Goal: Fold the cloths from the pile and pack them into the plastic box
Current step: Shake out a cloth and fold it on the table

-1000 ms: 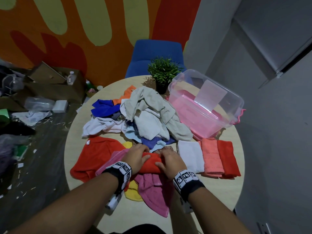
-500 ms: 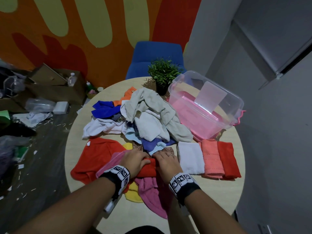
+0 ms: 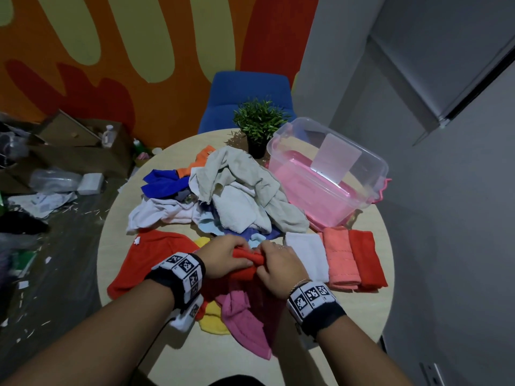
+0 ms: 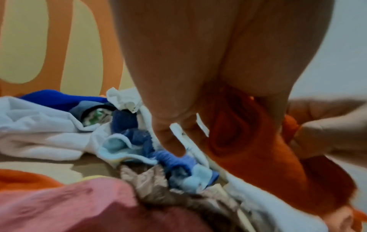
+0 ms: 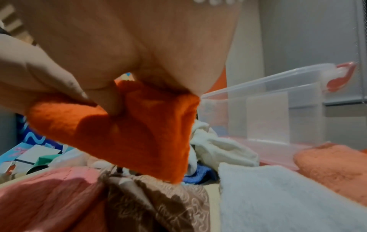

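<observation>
Left hand: fingers curled round the left end of the red-orange cloth, gripping it.
Right hand: thumb and fingers pinch the same cloth's right end, touching the left hand.
Red-orange cloth: bunched between both hands, lifted just above the pink cloth at 6 o'clock on the counter.
Pile: unfolded beige, white and blue cloths heaped at the counter's centre.
Plastic box: clear, with pink inside, at 2 o'clock, beside the pile.
Folded stack: white cloth, coral cloth and red cloth side by side at 4 o'clock.
Potted plant: at 12 o'clock, just beside the box.
</observation>
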